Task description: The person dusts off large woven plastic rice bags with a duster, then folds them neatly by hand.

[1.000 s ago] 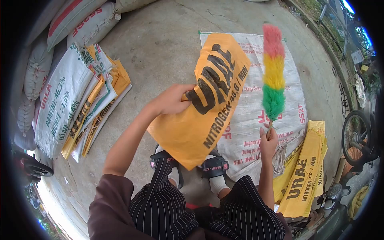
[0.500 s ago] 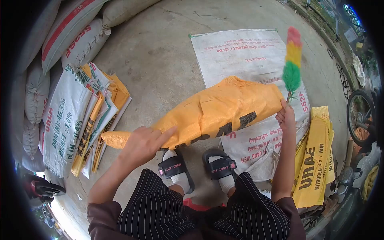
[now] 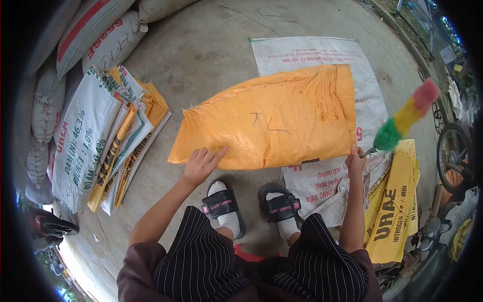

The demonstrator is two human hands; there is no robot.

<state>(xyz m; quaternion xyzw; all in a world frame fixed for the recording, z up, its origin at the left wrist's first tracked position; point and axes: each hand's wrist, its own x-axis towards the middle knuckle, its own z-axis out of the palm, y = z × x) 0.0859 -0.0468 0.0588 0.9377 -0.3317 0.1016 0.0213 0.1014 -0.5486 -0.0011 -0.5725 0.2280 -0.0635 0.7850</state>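
Note:
An orange woven sack (image 3: 261,118) is spread out in front of me, above a white printed sack on the ground. My left hand (image 3: 202,163) grips its near edge toward the left, with fingers on top and part of the grip hidden. At the near right corner, my right hand (image 3: 355,158) pinches the sack and also clasps the handle of a fluffy duster (image 3: 397,126), coloured red, yellow and green. The duster points up and to the right. Beneath lies the white sack (image 3: 317,53), partly covered by the orange one.
Folded white and orange sacks (image 3: 83,141) lie to the left, near stacked full sacks (image 3: 113,43). Yellow folded sacks (image 3: 395,211) are on the right, beside a bicycle wheel (image 3: 450,158). My sandalled feet (image 3: 224,209) stand just below the orange sack.
The orange sack has turned over and opened out flatter, hiding most of its black print. The duster has swung from upright to leaning right. Both hands keep hold.

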